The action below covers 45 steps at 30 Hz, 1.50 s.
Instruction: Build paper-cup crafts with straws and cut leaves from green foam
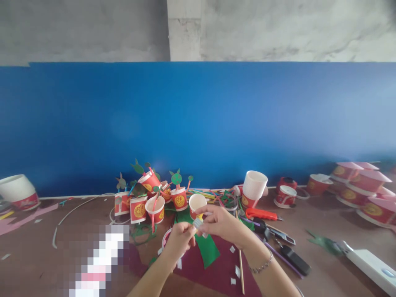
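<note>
My left hand point(180, 240) and my right hand point(220, 225) meet over the table, both pinching a small white piece point(198, 223) between their fingertips. Under them lie a green paper cut-out point(206, 247) and a dark maroon sheet point(216, 272) dotted with small white scraps. Just beyond my hands stand several red paper cups point(155, 208) with gold emblems, some fitted with straws and green paper leaves. A thin wooden stick point(240, 264) lies beside my right wrist, which wears a bracelet.
A red utility knife point(262, 214), scissors point(278, 234) and a black object point(295, 260) lie right of my hands. Stacked white-and-red cups point(252, 189) stand behind. Red bowls with pink lids point(361, 187) sit far right, a white device point(368, 264) near right, a tub point(18, 193) far left. A blue wall panel backs the table.
</note>
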Motion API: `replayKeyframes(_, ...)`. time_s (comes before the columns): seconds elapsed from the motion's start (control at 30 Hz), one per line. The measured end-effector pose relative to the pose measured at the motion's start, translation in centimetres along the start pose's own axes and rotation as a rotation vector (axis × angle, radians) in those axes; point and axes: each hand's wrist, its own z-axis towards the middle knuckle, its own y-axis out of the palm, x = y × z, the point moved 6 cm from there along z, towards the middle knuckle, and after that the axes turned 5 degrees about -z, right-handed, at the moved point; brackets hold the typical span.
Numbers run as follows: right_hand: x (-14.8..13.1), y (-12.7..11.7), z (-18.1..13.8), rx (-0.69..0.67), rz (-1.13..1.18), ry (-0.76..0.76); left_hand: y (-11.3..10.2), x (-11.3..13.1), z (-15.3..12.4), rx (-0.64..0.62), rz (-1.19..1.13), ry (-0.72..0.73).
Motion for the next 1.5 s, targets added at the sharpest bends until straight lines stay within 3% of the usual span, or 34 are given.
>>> replayKeyframes(0.13, 0.8, -0.2, 0.0, 0.011, -0.221, 0.030, -0.7, 0.1, 0.3, 0.091, -0.081, 0.038)
replayKeyframes(0.3, 1.2, -0.6, 0.1, -0.001, -0.316, 0.074, -0.9, -0.2, 0.4, 0.129, -0.108, 0.062)
replayKeyframes(0.47, 0.6, -0.5, -0.2, -0.023, -0.259, 0.034, -0.7, 0.4, 0.2, 0.141, 0.082, 0.215)
replayKeyframes(0.6, -0.5, -0.3, -0.6, 0.049, -0.271, -0.001, -0.6, 1.4, -0.5, 0.184, 0.247, 0.274)
replayKeyframes(0.73, -1.0, -0.5, -0.9, 0.108, -0.281, 0.000, -0.9, 1.7, -0.6, 0.217, 0.262, 0.256)
replayKeyframes(0.97, 0.2, -1.0, -0.6, 0.081, -0.397, 0.039, -1.0, 0.2, 0.2, 0.166, -0.039, 0.102)
replayKeyframes(1.27, 0.5, -1.1, -0.5, 0.050, -0.517, 0.135, -0.7, 0.5, -0.2, 0.108, -0.296, 0.009)
replayKeyframes(1.5, 1.5, -1.6, 0.6, 0.024, -0.532, 0.027, -0.9, 0.2, 0.3, 0.086, -0.217, 0.057)
